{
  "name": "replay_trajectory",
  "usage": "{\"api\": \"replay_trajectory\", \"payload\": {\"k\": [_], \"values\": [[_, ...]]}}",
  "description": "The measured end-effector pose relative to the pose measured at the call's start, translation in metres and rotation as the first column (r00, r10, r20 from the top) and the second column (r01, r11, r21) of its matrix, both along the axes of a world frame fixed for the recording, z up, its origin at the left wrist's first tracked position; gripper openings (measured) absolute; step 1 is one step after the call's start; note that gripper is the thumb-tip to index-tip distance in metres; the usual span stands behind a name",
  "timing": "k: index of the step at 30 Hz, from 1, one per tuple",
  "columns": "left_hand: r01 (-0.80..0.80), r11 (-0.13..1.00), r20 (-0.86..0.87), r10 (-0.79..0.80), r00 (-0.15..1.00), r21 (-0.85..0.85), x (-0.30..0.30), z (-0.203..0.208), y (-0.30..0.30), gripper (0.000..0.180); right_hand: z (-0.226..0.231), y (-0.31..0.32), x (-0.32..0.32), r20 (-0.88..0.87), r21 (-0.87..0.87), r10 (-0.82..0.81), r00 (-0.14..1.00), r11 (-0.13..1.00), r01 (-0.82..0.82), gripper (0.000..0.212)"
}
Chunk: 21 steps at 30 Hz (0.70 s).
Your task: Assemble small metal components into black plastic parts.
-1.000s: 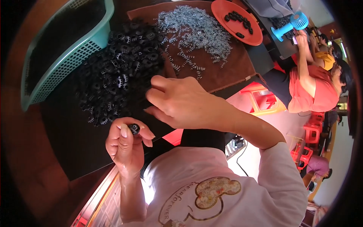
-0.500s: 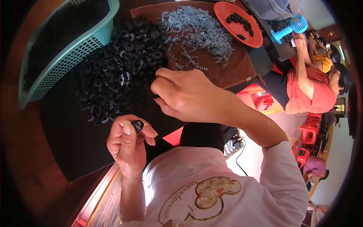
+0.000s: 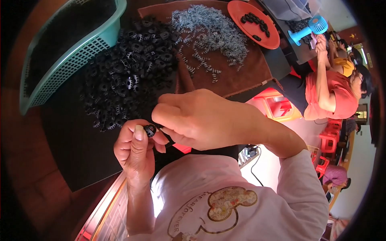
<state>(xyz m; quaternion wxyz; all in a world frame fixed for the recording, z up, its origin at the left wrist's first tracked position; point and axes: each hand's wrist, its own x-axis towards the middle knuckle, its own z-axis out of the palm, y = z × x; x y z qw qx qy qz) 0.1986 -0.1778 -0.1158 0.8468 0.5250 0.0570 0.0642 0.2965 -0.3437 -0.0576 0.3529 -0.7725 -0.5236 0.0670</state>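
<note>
Between the thumb and fingers of my left hand (image 3: 136,150) is a small round black plastic part (image 3: 150,130), its hollow end turned up. Close to its right side is my right hand (image 3: 197,118), fingers curled and pinched together; whatever they hold is hidden behind the knuckles. Beyond both hands lies a heap of similar black plastic parts (image 3: 128,68). To the right of that heap, a pile of small metal coil springs (image 3: 213,34) is spread over a brown cloth (image 3: 249,76).
A green plastic basket (image 3: 74,60) stands at the far left on the dark table (image 3: 76,148). An orange-red plate (image 3: 237,12) holds several black pieces. Farther right are a blue handheld fan (image 3: 307,31), a person in a red shirt (image 3: 333,94) and red stools (image 3: 329,140).
My right hand has moved down and toward my left hand, away from the heap and cloth. The left hand keeps its grip on the black part.
</note>
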Motion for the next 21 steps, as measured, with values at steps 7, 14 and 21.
{"api": "replay_trajectory", "payload": {"k": [7,14,21], "values": [[0.022,1.000,0.042,-0.022,0.999,0.002,0.002,-0.001,0.002,0.029,-0.010,-0.007,0.007,-0.367,0.172,0.003,0.930,0.983,0.065,0.010],[0.009,1.000,0.030,-0.010,0.999,0.011,0.001,-0.001,0.000,0.029,-0.013,-0.009,0.001,-0.537,0.277,0.044,0.842,0.953,0.127,0.011],[0.004,1.000,0.005,-0.004,1.000,0.004,0.000,0.000,-0.002,0.028,-0.020,-0.006,-0.002,-0.547,0.340,0.102,0.831,0.934,0.109,0.010]]}}
